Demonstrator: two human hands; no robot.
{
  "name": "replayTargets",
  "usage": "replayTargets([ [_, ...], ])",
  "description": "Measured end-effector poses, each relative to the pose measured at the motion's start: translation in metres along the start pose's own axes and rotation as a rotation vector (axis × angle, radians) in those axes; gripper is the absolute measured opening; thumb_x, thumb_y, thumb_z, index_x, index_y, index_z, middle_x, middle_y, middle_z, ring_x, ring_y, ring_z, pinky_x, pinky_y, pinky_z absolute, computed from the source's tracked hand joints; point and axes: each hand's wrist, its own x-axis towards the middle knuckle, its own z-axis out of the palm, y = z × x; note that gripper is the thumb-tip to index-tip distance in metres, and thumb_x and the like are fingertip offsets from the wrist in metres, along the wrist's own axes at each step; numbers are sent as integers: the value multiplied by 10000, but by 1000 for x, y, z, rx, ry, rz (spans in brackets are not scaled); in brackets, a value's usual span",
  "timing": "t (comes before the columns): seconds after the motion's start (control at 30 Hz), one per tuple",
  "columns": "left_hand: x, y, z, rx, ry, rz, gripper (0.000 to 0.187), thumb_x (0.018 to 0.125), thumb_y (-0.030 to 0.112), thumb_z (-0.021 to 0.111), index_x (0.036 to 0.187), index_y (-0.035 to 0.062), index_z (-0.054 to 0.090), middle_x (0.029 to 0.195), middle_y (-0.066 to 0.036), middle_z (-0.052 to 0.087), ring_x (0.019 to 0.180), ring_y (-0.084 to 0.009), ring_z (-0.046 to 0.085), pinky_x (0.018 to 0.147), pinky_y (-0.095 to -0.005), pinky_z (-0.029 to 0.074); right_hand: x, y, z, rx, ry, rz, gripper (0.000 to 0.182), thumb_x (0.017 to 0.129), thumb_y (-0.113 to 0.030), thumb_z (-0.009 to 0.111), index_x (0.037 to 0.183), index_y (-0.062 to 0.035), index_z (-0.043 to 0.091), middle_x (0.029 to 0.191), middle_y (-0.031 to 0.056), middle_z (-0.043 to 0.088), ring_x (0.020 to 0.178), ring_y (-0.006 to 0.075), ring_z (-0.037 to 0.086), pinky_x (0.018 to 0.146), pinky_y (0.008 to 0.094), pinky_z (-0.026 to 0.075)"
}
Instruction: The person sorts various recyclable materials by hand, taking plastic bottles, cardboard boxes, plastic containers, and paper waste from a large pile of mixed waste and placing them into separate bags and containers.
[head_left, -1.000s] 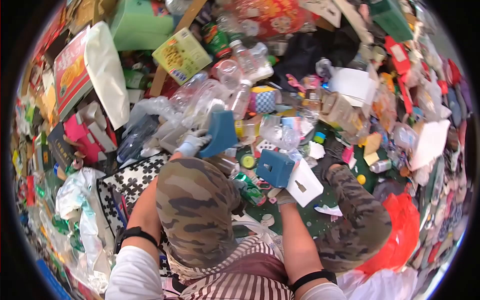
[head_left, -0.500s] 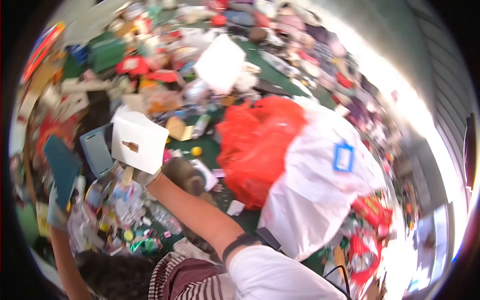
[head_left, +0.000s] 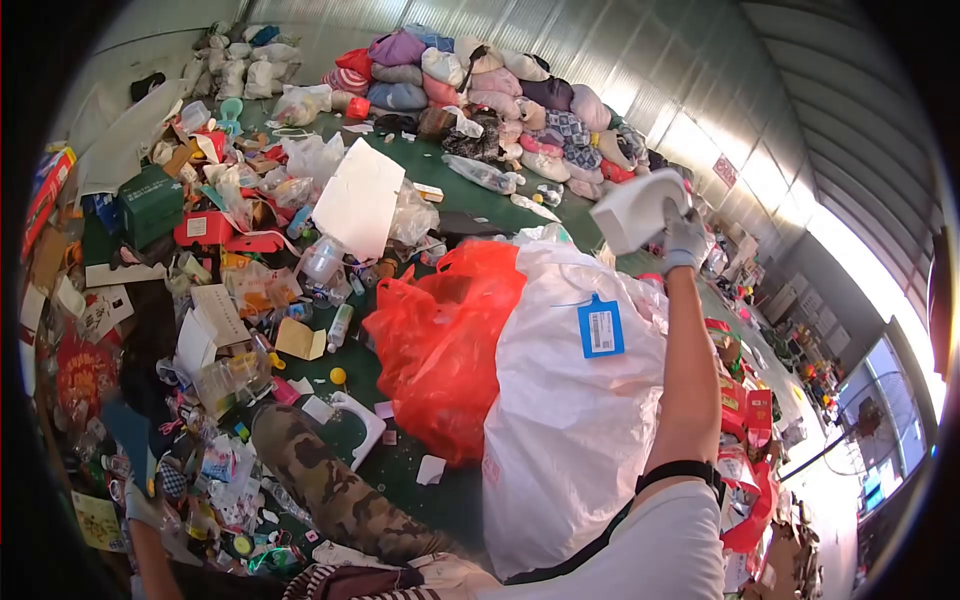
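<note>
Stretched out to the right, my gloved right hand point(head_left: 684, 238) grips a white plastic box-like piece point(head_left: 632, 212) with rounded edges. It is held up in the air beyond the large white woven sack point(head_left: 575, 430), which carries a blue tag point(head_left: 600, 328). At the lower left, my gloved left hand point(head_left: 143, 505) is closed around a flat dark teal piece point(head_left: 128, 432), low over the litter. A red plastic bag point(head_left: 440, 350) leans against the sack's left side. Close to my camouflage trouser leg point(head_left: 320, 480) lies a white plastic frame point(head_left: 372, 425).
Mixed waste covers the left floor, with a green box point(head_left: 150, 205) and a white foam sheet point(head_left: 360, 200) among it. Stuffed bags point(head_left: 490, 75) are piled along the back wall. Red packaging and cardboard point(head_left: 745, 410) lie right of the sack.
My right hand has swung from the left, over the sack, to the far right with the white piece. My left hand has lowered with the teal piece. The view has turned upward.
</note>
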Motion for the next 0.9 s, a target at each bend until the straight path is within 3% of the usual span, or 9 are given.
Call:
replayTargets([
  [0.1, 6, 4, -24, -23, 99, 126, 209, 886, 261, 473, 1015, 121, 562, 920, -2, 608, 787, -165, 596, 683, -269, 514, -2, 61, -26, -583, 52, 30, 548, 722, -418, 631, 1074, -3, 566, 944, 201, 621, 825, 369, 589, 771, 386, 454],
  [0.27, 12, 22, -53, -45, 282, 114, 385, 887, 440, 450, 1132, 148, 497, 1070, -14, 525, 892, -162, 528, 696, -269, 509, -79, 121, -31, -772, -25, 150, 470, 731, -369, 617, 1025, -5, 571, 933, 212, 608, 890, 334, 586, 789, 405, 447],
  [0.37, 15, 27, -53, -31, 322, 60, 376, 888, 428, 452, 1134, 147, 495, 1087, -16, 518, 933, -159, 509, 710, -260, 511, -93, 121, -31, -552, -342, 287, 447, 692, -305, 640, 1023, -10, 584, 874, 194, 632, 818, 348, 603, 739, 378, 467],
  [0.43, 21, 25, -54, -40, 320, 58, 368, 886, 417, 457, 1142, 155, 495, 1103, -20, 513, 966, -161, 494, 718, -269, 514, -94, 89, -37, -705, -901, 102, 459, 672, -265, 627, 1049, -7, 576, 906, 183, 637, 822, 320, 612, 734, 364, 469],
  [0.5, 38, 18, -57, -27, 307, 82, 343, 881, 388, 471, 1142, 167, 499, 1137, -25, 503, 979, -165, 493, 728, -291, 513, -107, 45, -35, -691, -1099, 397, 476, 642, -301, 627, 1018, -10, 607, 939, 164, 640, 850, 284, 617, 749, 350, 468],
  [0.57, 31, 14, -34, -16, 272, 20, 328, 879, 378, 476, 1137, 177, 503, 1126, -21, 516, 983, -168, 496, 719, -306, 509, -133, 41, -36, -1133, -1529, -89, 510, 627, -366, 644, 1001, -18, 637, 985, 201, 624, 918, 315, 603, 820, 374, 463],
  [0.7, 28, -3, 17, 189, 110, 33, 292, 882, 352, 481, 1126, 194, 510, 1074, -4, 562, 964, -172, 519, 680, -337, 495, -167, 22, -38, -1066, -1551, 128, 533, 660, -458, 624, 939, -3, 654, 973, 204, 625, 915, 313, 603, 801, 373, 469],
  [0.77, -8, -11, 77, 284, 43, 102, 253, 868, 207, 456, 1115, 184, 503, 921, -21, 590, 789, -178, 587, 616, -302, 506, -169, 5, -48, -819, -1342, 575, 584, 708, -548, 581, 875, 8, 647, 943, 195, 629, 896, 315, 603, 789, 376, 465],
  [0.9, 43, -22, 86, 442, 117, 204, 300, 868, 125, 456, 1165, 156, 487, 951, -57, 615, 767, -193, 614, 574, -309, 507, -174, 28, -98, -924, -1058, 78, 436, 833, -395, 555, 1058, -22, 583, 859, 80, 619, 746, 174, 569, 698, 311, 454],
])
